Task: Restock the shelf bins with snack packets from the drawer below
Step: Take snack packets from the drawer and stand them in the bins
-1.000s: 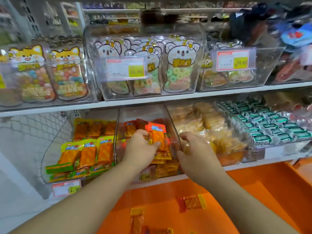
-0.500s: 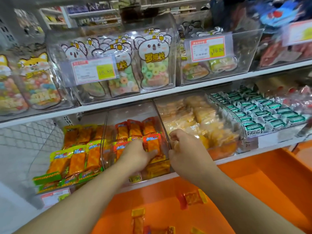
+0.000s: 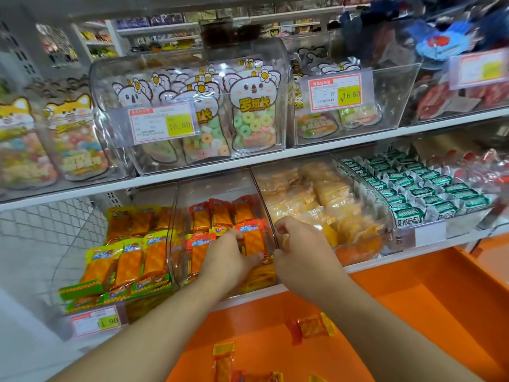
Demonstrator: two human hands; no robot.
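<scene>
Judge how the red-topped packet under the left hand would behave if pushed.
The red-topped packet looks like thin glossy film, so probably light and slippery, sliding easily. It stands leaning in the clear bin, so the left hand could tip it.

Snack packets (image 3: 220,216) in mid bin (image 3: 176,232) (drawer (image 3: 413,312) below shelf (image 3: 366,264)).

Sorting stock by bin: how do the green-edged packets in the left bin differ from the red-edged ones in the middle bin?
The green-edged packets have yellow-green ends; the red-edged packets have red ends. The green-edged ones lie untouched, while the left hand rests on the red-edged ones. Both show orange contents and stand in rows in clear bins.
</scene>
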